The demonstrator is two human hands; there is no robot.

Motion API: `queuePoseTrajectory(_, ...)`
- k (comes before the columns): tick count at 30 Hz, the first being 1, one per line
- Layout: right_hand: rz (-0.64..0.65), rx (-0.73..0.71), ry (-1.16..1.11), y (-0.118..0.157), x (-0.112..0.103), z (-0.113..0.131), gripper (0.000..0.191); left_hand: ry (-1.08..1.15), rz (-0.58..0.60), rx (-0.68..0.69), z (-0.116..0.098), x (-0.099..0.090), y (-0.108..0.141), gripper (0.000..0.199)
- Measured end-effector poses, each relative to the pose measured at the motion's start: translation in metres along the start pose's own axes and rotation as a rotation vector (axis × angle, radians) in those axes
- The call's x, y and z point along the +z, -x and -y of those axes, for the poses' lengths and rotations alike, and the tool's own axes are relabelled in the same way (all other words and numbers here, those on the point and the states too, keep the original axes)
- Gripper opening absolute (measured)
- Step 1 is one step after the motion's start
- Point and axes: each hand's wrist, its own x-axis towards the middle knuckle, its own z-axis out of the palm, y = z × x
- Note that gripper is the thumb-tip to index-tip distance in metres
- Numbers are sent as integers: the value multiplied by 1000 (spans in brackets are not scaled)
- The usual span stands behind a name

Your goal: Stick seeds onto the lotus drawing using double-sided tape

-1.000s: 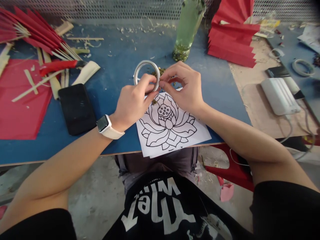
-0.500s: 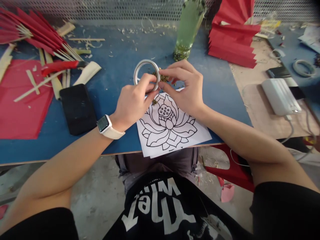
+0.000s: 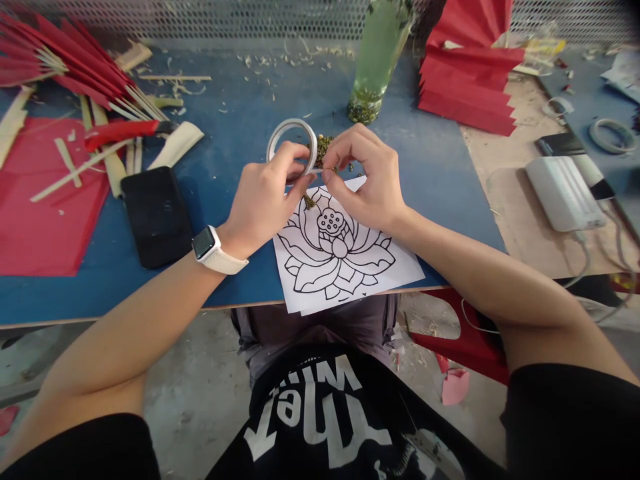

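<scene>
My left hand [image 3: 265,200] is closed on a roll of white tape [image 3: 273,141], held upright on its edge with the ring facing me. Between the roll and my right hand [image 3: 373,177] runs a short strip of tape [image 3: 318,171], its end pinched by my right thumb and forefinger. Under both hands lies a white paper sheet [image 3: 340,267] with a lotus line drawing, overhanging the table's front edge. A small clump of dark green granules [image 3: 309,201] sits on the sheet's upper left. More loose granules [image 3: 324,148] are piled behind the roll, partly hidden by my fingers.
A green-tinted bottle [image 3: 375,67] stands behind my right hand. To the left are a black phone [image 3: 156,217], a red-handled knife [image 3: 120,135], red paper [image 3: 45,200] and wood strips. A pleated red paper [image 3: 467,87] and white power bank [image 3: 565,193] lie right.
My right hand has moved slightly apart from the roll, and a short strip of tape now shows between the hands. The roll has shifted a little to the left.
</scene>
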Motion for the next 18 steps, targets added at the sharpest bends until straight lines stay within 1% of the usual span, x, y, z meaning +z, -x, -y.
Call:
queuePoseTrajectory(2,13,-73,16,0,-1,-5,7,72,-8,-30,-2,-3,0,20)
queuePoseTrajectory(4,6,-144,13,0,0,-11,8,180,-11,-66,-5,-4,-1,22)
queuePoseTrajectory(6,-18,-199,-24,-1,3,-18,9,298,-3,-108,-7,-3,-1,34)
queuePoseTrajectory(9,-51,-258,-97,-1,7,-25,9,475,4,-140,-7,1,-4,60)
queuePoseTrajectory(11,-57,-282,-106,-1,9,-27,11,537,13,-140,-5,4,-5,69)
queuePoseTrajectory(12,-55,-292,-105,-1,10,-27,12,543,27,-139,-4,4,-6,69)
queuePoseTrajectory(14,-58,-295,-105,-1,10,-25,14,546,76,-143,-2,4,-6,62)
queuePoseTrajectory(16,-72,-278,-118,-1,10,-24,13,594,120,-154,0,3,-7,50)
queuePoseTrajectory(18,-90,-258,-143,-1,10,-22,11,675,140,-175,0,1,-7,36)
